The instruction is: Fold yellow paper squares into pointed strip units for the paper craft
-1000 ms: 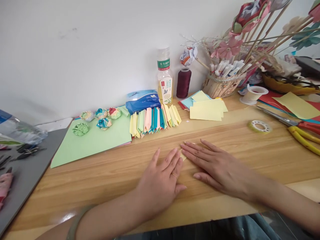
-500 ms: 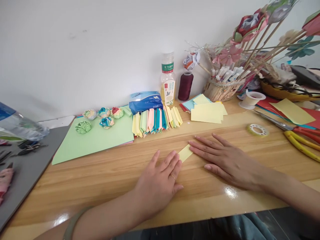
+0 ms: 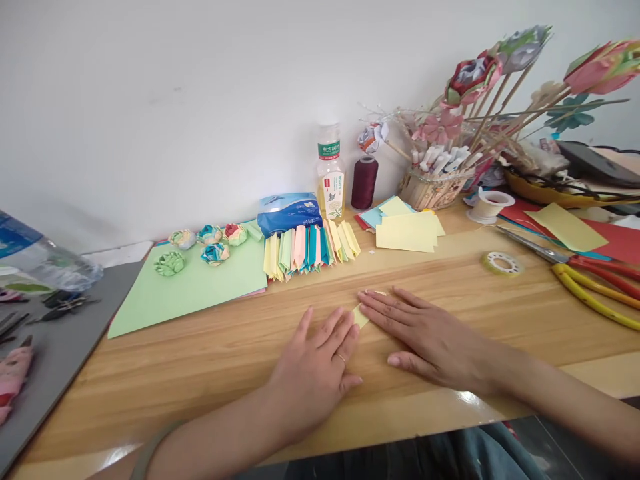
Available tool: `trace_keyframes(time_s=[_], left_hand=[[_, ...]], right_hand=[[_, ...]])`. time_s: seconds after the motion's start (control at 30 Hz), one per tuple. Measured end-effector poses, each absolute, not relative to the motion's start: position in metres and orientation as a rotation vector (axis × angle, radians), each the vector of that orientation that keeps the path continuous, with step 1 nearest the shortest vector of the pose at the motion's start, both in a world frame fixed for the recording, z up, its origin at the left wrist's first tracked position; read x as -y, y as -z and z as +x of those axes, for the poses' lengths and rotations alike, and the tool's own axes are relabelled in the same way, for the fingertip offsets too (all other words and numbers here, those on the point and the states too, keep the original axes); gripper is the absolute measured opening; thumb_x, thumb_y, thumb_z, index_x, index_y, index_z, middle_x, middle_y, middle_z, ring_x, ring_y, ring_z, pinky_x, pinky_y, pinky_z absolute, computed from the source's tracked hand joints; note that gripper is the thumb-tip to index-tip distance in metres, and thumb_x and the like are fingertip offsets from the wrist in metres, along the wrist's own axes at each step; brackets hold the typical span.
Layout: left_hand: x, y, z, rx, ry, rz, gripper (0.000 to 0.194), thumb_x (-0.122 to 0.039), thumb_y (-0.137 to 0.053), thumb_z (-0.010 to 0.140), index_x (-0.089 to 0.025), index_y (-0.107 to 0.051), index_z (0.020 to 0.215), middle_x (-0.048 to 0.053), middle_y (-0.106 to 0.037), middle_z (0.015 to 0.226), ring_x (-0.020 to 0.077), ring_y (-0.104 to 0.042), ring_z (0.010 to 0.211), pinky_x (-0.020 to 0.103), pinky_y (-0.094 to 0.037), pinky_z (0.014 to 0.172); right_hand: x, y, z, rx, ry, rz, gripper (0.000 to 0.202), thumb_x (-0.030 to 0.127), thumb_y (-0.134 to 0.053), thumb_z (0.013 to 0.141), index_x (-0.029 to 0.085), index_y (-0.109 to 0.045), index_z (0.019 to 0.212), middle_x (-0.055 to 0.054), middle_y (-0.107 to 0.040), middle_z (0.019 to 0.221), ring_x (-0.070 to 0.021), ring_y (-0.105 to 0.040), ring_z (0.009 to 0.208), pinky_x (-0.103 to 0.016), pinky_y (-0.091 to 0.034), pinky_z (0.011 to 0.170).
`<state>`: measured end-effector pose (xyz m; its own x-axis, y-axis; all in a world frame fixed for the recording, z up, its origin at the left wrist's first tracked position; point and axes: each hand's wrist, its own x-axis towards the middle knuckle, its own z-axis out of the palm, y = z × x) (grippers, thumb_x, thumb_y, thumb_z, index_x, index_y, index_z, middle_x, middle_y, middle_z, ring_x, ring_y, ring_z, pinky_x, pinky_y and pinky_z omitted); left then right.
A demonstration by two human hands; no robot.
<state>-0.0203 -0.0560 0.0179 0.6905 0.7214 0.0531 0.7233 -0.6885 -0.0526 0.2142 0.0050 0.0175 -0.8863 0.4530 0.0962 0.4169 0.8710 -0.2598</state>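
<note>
A narrow yellow paper strip [image 3: 360,317] lies slantwise on the wooden table, mostly covered by my fingers. My left hand [image 3: 315,370] rests flat with its fingertips on the strip's near end; a ring is on one finger. Flat over the far part of the strip lies my right hand [image 3: 420,333], fingers stretched out and thumb spread to the side. Beyond the hands stands a row of folded paper pieces [image 3: 310,250] in yellow, green, pink and blue. Several loose yellow paper pieces [image 3: 406,233] lie further right.
Folded paper flowers [image 3: 215,253] sit on green sheets [image 3: 200,293] at the left. Along the wall are a blue tissue pack [image 3: 289,212], a bottle [image 3: 331,177] and a maroon thread spool [image 3: 363,183]. Tape [image 3: 502,264] and scissors [image 3: 550,253] lie at the right.
My right hand has slid leftward along the strip towards my left hand, covering more of it. My left hand stays pressed at the near end. The camera view has shifted slightly.
</note>
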Motion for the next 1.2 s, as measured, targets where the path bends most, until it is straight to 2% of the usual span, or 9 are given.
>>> trace_keyframes(time_s=[0.23, 0.3, 0.4, 0.5, 0.6, 0.77, 0.93, 1.07, 1.2], left_hand=[[0.071, -0.022, -0.043, 1.244, 0.025, -2.852, 0.060, -0.057, -0.033, 0.091, -0.017, -0.039, 0.135, 0.009, -0.040, 0.141, 0.0278, -0.037, 0.130, 0.051, -0.035, 0.101], [0.073, -0.028, -0.048, 1.190, 0.162, -2.834, 0.047, -0.050, -0.037, 0.093, -0.019, -0.050, 0.126, 0.007, -0.053, 0.132, 0.0275, -0.042, 0.126, 0.051, -0.035, 0.100], [0.065, -0.039, -0.044, 1.190, 0.526, -2.736, 0.026, -0.025, -0.040, 0.095, -0.018, -0.064, 0.103, 0.004, -0.068, 0.105, 0.0245, -0.053, 0.114, 0.045, -0.040, 0.095], [0.048, -0.041, -0.027, 1.174, 0.682, -2.769, 0.020, -0.022, -0.046, 0.092, -0.015, -0.064, 0.093, 0.007, -0.068, 0.090, 0.0209, -0.058, 0.092, 0.035, -0.049, 0.081], [0.032, -0.035, -0.012, 1.242, 0.489, -2.812, 0.018, -0.028, -0.055, 0.088, -0.013, -0.062, 0.093, 0.008, -0.065, 0.088, 0.0222, -0.056, 0.089, 0.036, -0.051, 0.077], [0.023, -0.023, -0.007, 1.280, 0.481, -2.830, 0.016, -0.019, -0.051, 0.089, -0.014, -0.065, 0.082, 0.005, -0.063, 0.081, 0.0202, -0.054, 0.085, 0.034, -0.050, 0.074], [0.027, -0.020, -0.010, 1.357, 0.797, -2.792, 0.020, -0.017, -0.051, 0.088, -0.017, -0.069, 0.079, 0.004, -0.064, 0.078, 0.0187, -0.053, 0.079, 0.031, -0.048, 0.068], [0.026, -0.024, -0.009, 1.578, 0.890, -2.786, 0.018, -0.015, -0.056, 0.084, -0.019, -0.070, 0.075, 0.003, -0.066, 0.074, 0.0184, -0.053, 0.076, 0.032, -0.047, 0.068], [0.024, -0.029, -0.008, 1.843, 0.829, -2.747, 0.011, -0.015, -0.058, 0.082, -0.019, -0.068, 0.078, 0.001, -0.067, 0.075, 0.0193, -0.055, 0.079, 0.034, -0.046, 0.071]], right_hand=[[-0.006, -0.012, 0.215, 2.919, -0.364, -0.696, 0.069, 0.048, -0.040, 0.092, 0.017, -0.011, 0.146, -0.012, -0.021, 0.149, -0.0249, -0.021, 0.136, -0.052, -0.018, 0.110], [-0.005, -0.013, 0.215, 2.909, -0.366, -0.708, 0.070, 0.049, -0.040, 0.091, 0.017, -0.011, 0.146, -0.012, -0.022, 0.149, -0.0252, -0.022, 0.136, -0.052, -0.019, 0.110], [-0.002, -0.014, 0.213, 2.868, -0.369, -0.716, 0.070, 0.050, -0.043, 0.090, 0.018, -0.013, 0.146, -0.012, -0.024, 0.148, -0.0253, -0.024, 0.135, -0.051, -0.019, 0.110], [0.000, -0.013, 0.211, 2.844, -0.361, -0.731, 0.068, 0.049, -0.043, 0.090, 0.018, -0.017, 0.145, -0.012, -0.026, 0.147, -0.0256, -0.026, 0.135, -0.052, -0.019, 0.110], [-0.001, -0.012, 0.209, 2.825, -0.350, -0.763, 0.060, 0.045, -0.041, 0.092, 0.018, -0.024, 0.144, -0.011, -0.030, 0.145, -0.0252, -0.028, 0.134, -0.052, -0.021, 0.109], [-0.008, -0.019, 0.208, 2.790, -0.312, -0.763, 0.046, 0.033, -0.039, 0.095, 0.016, -0.038, 0.138, -0.010, -0.040, 0.142, -0.0224, -0.033, 0.132, -0.048, -0.026, 0.109], [-0.024, -0.024, 0.204, 2.681, -0.331, -0.726, 0.029, 0.023, -0.038, 0.095, 0.017, -0.063, 0.107, -0.010, -0.064, 0.110, -0.0201, -0.056, 0.102, -0.037, -0.046, 0.088], [-0.040, -0.027, 0.199, 2.749, -0.387, -0.637, 0.031, 0.023, -0.035, 0.096, 0.016, -0.065, 0.090, -0.008, -0.063, 0.086, -0.0186, -0.055, 0.082, -0.032, -0.044, 0.072], [-0.049, -0.032, 0.195, 2.778, -0.521, -0.646, 0.027, 0.021, -0.036, 0.095, 0.015, -0.061, 0.090, -0.007, -0.060, 0.084, -0.0176, -0.053, 0.080, -0.030, -0.042, 0.072]])
